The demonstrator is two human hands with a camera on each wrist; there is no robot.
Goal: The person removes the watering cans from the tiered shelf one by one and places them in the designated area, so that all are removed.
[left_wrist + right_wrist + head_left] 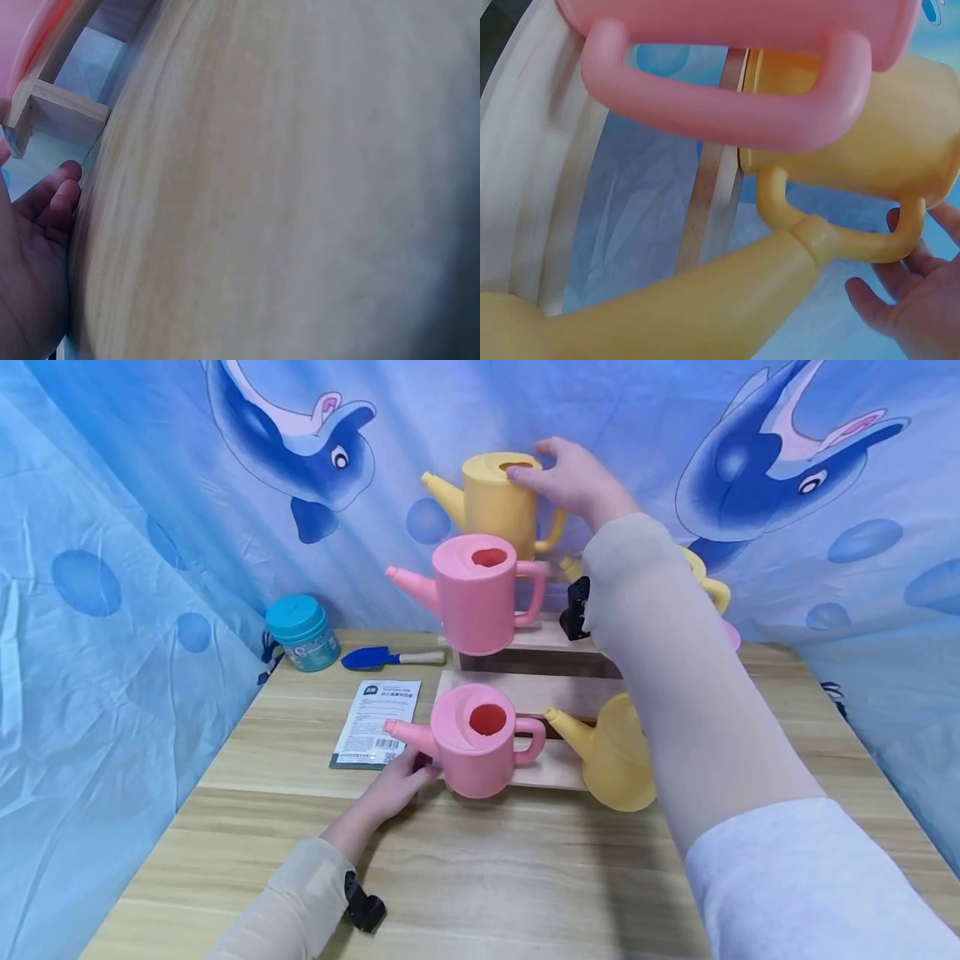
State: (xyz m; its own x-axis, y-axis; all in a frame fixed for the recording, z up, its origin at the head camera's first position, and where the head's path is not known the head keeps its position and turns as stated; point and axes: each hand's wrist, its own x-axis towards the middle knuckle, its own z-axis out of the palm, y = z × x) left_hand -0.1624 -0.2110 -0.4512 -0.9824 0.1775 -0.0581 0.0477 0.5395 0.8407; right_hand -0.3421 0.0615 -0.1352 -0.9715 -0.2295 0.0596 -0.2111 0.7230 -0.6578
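Note:
At the back, a yellow watering can (498, 506) stands highest. My right hand (573, 481) is at its top, thumb over the rim by the opening, other fingers spread behind. In the right wrist view those fingers (919, 289) lie beside the can's handle (877, 244). My left hand (397, 785) rests on the table at the front left end of the wooden stand (525, 693), beside a lower pink watering can (476, 760). Its fingers (64, 199) are loosely bent in the left wrist view, with the thumb side at the board's end.
Another pink watering can (480, 602) stands on the middle step, and a yellow one (618, 760) at the lower right. My right forearm hides more cans. Left of the stand lie a seed packet (378, 722), a blue trowel (367, 657) and a teal-lidded jar (300, 631).

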